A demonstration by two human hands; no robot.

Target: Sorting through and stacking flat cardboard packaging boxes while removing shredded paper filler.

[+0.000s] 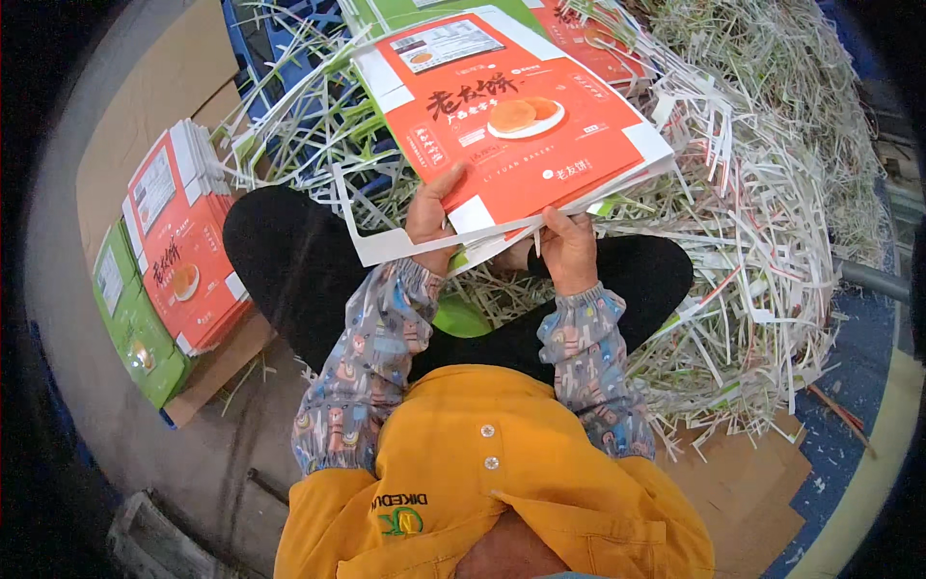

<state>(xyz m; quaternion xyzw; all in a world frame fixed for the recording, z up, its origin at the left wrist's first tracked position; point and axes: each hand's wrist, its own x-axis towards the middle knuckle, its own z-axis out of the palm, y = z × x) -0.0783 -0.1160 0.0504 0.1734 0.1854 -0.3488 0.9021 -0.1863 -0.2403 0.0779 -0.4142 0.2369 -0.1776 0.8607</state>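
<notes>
A red and white stack of printed cardboard box blanks (pixel 521 135), with a picture of round cakes, lies tilted above my lap. My left hand (pixel 431 217) grips its near left edge, thumb on top and the other fingers partly hidden. My right hand (pixel 569 246) is closed at the near edge, thumb against the blanks, fingertips partly hidden beneath. A bent white edge strip (pixel 386 249) loops around the near left corner. It runs past my left wrist towards my right thumb. Whether it is still joined to the blanks, I cannot tell.
Shredded paper trimmings (pixel 743 289) are heaped on the right and behind the blanks. On the left, red blanks (pixel 188 256) and green blanks (pixel 135 318) are stacked on brown cardboard (pixel 231 362). More printed blanks (pixel 588 39) lie at the back. A grey pipe (pixel 873 280) is at the right.
</notes>
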